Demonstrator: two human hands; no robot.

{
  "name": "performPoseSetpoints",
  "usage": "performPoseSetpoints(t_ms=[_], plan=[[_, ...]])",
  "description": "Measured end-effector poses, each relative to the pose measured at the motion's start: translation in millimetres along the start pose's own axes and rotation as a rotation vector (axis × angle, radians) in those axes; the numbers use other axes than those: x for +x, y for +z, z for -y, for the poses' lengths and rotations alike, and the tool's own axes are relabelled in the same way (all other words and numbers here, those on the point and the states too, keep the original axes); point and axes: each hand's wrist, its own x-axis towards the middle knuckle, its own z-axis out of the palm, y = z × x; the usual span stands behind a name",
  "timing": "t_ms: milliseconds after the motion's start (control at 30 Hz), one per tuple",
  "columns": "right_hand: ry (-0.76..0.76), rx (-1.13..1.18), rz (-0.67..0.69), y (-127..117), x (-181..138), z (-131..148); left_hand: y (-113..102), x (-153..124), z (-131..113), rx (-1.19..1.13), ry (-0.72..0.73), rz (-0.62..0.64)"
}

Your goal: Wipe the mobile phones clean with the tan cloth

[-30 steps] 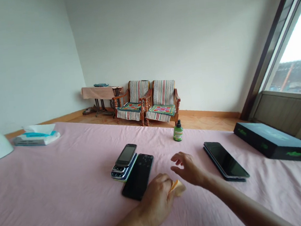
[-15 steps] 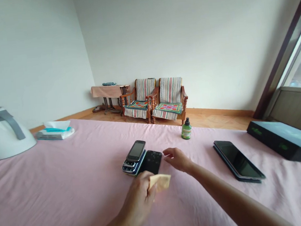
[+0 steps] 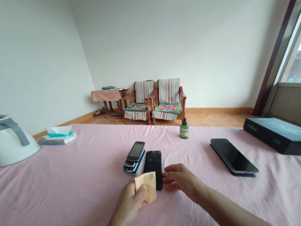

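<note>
My left hand (image 3: 131, 200) is closed on a pale yellow cloth (image 3: 149, 184), pinched under the thumb. The cloth covers part of the lower left of a black smartphone (image 3: 155, 164), which lies flat on the pink sheet with pale spots on its upper screen. My right hand (image 3: 182, 181) is beside the phone's right edge, fingers apart and slightly curled, fingertips at or very near that edge; whether they touch it I cannot tell. Left of the phone, a stack of older mobile phones (image 3: 135, 157) has a grey handset on top.
A green spray bottle (image 3: 184, 130) stands beyond the phones. To the right lie stacked tablets or large phones (image 3: 234, 156) and a black box (image 3: 283, 137). A white kettle (image 3: 9, 142) and a tissue pack (image 3: 57, 137) sit at left. Two chairs (image 3: 153, 102) stand by the wall.
My left hand has moved slightly left and nearer me with the cloth, showing more of the black phone. My right hand has come down from the phone's top right corner to its lower right edge.
</note>
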Motion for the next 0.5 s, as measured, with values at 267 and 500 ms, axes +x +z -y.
performPoseSetpoints(t_ms=[267,500], plan=[[0.13,-0.097,-0.004,-6,7,9,20,2,-7,-0.193,-0.165,-0.064],[0.218,-0.257,0.01,-15,13,19,46,12,-7,-0.207,-0.011,0.052]])
